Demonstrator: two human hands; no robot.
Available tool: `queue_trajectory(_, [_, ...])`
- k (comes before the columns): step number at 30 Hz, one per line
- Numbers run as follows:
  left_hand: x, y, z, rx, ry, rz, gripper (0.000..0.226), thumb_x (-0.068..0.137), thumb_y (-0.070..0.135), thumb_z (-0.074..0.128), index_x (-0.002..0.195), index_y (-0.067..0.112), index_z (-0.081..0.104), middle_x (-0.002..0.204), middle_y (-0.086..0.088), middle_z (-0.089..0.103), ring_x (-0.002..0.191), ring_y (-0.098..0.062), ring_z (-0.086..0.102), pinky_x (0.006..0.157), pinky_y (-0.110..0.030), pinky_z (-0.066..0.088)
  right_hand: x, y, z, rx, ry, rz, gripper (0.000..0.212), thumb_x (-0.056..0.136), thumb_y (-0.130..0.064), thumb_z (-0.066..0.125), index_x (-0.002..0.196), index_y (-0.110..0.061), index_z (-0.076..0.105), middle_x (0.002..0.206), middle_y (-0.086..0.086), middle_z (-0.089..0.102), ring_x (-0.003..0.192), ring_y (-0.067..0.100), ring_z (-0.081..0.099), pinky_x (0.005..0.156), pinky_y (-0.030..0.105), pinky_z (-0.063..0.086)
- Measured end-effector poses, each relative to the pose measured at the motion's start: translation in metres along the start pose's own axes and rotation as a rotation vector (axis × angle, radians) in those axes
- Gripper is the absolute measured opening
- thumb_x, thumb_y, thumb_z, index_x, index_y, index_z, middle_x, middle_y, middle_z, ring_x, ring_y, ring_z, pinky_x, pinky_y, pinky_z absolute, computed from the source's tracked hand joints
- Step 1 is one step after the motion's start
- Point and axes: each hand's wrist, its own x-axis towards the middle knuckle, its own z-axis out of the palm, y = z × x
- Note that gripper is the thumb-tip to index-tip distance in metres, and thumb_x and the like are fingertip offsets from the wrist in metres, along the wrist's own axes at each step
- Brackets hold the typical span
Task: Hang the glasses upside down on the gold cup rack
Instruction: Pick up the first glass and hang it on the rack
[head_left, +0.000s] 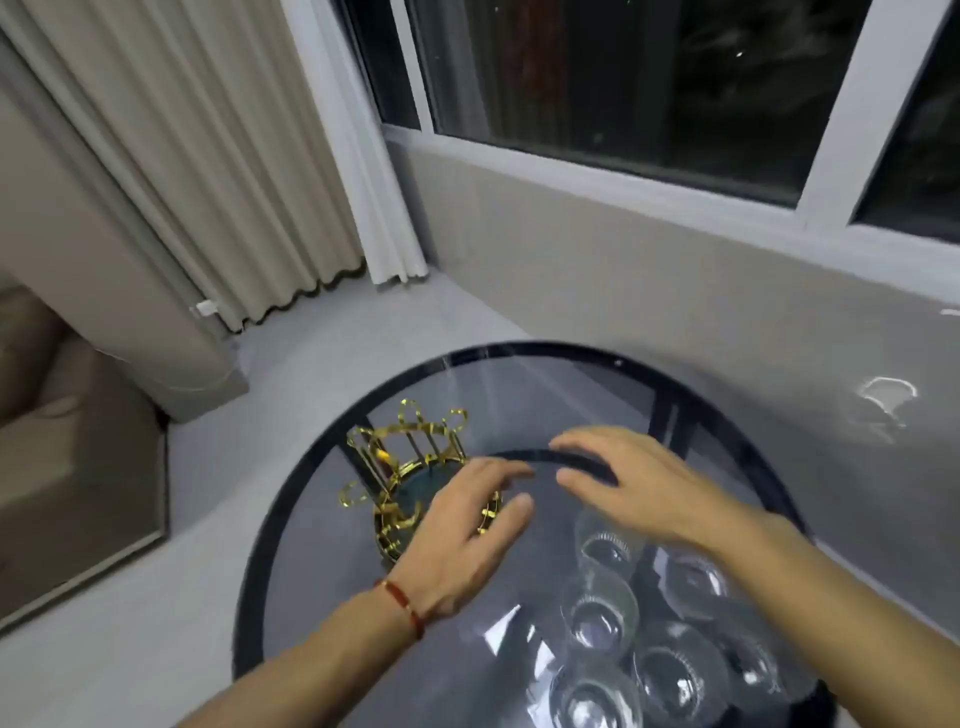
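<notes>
1. A beige pleated curtain (208, 171) hangs at the far left, with a white one beside it, reaching the pale floor.
2. The gold cup rack (400, 467) stands on the left part of the round glass counter (291, 519). It is thin shiny wire bent into looped hooks above a round base with a dark centre. No glass hangs on it.
3. The left hand (462, 530), with a red cord bracelet (402, 605) at the wrist, hovers over the rack's near side, fingers spread and relaxed, gripping nothing.
4. The right hand (639, 483) hovers over the counter's middle, fingers extended and loose, also empty.
5. The glasses (602, 613) are clear with rounded bowls, clustered upright on the counter's near right part, close together below the right forearm. Motion blur softens their edges.
6. No writing can be read anywhere.
</notes>
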Motion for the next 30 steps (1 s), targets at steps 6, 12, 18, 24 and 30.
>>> queue_trajectory(6, [-0.004,-0.055,0.068,0.119,-0.145,0.146,0.049,0.101,0.051,0.035,0.129,0.015,0.054,0.125,-0.002,0.058,0.117,-0.014,0.053,0.101,-0.032,0.042,0.015,0.035,0.054,-0.184,-0.267,0.061,0.059,0.106,-0.054,0.026,0.163,-0.046,0.013,0.175,-0.014,0.009,0.161,0.01,0.001,0.128,0.051,-0.001])
queue_trajectory(12, [-0.029,-0.079,0.098,-0.172,-0.1,-0.097,0.056,0.092,0.065,0.032,0.124,0.024,0.054,0.123,0.002,0.058,0.114,-0.011,0.057,0.1,-0.039,0.048,-0.019,0.043,0.051,-0.204,-0.138,0.03,0.054,0.105,-0.054,0.029,0.159,-0.05,0.025,0.171,-0.009,0.031,0.155,0.019,0.031,0.126,0.049,0.019])
queue_trajectory(18, [-0.109,-0.055,0.133,-0.43,0.102,-0.174,0.049,0.087,0.071,0.039,0.112,0.031,0.054,0.121,0.005,0.061,0.108,0.0,0.058,0.091,-0.033,0.047,-0.126,0.022,0.075,-0.099,0.348,-0.065,0.05,0.105,-0.048,0.033,0.152,-0.037,0.043,0.159,-0.01,0.048,0.145,0.014,0.043,0.118,0.044,0.034])
queue_trajectory(24, [-0.145,-0.018,0.154,-0.162,0.073,-0.054,0.094,0.08,0.057,0.075,0.153,0.025,0.026,0.147,0.001,0.039,0.132,-0.014,0.042,0.108,-0.032,0.041,-0.196,0.002,0.103,0.152,0.575,0.07,0.037,0.105,-0.038,0.046,0.137,-0.03,0.062,0.139,-0.005,0.066,0.127,0.017,0.059,0.104,0.036,0.044])
queue_trajectory(30, [-0.136,-0.016,0.173,-0.07,0.147,-0.087,0.105,0.076,0.044,0.084,0.156,0.015,0.022,0.155,-0.009,0.039,0.138,-0.022,0.042,0.114,-0.035,0.037,-0.236,0.007,0.178,0.391,0.61,0.061,0.025,0.102,-0.033,0.056,0.123,-0.036,0.067,0.12,-0.019,0.069,0.109,-0.014,0.059,0.093,0.022,0.05])
